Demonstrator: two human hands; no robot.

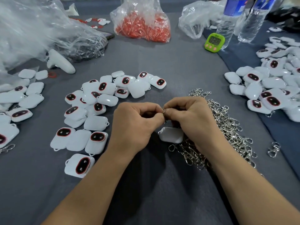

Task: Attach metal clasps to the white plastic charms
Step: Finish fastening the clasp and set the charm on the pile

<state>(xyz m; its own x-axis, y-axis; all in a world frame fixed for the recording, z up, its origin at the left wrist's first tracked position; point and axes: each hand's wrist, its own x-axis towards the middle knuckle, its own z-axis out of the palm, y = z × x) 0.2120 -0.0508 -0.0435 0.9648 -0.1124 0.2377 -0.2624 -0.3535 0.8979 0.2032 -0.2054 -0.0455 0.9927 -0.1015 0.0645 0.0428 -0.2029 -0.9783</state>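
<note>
Fingertips of the left hand (134,125) and right hand (191,117) meet, both pinching one tiny metal clasp (164,111). A white charm (171,135) sits just below, under the right hand, against the clasp pile (227,127). Loose charms (90,103) are scattered to the left on the grey cloth (162,184).

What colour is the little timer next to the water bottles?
The timer is bright green with pink buttons, seen in the head view.

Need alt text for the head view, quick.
Left hand and right hand pinch a metal clasp together above a white charm, over grey cloth. A clasp pile lies under the right wrist; loose charms lie to the left.
</note>
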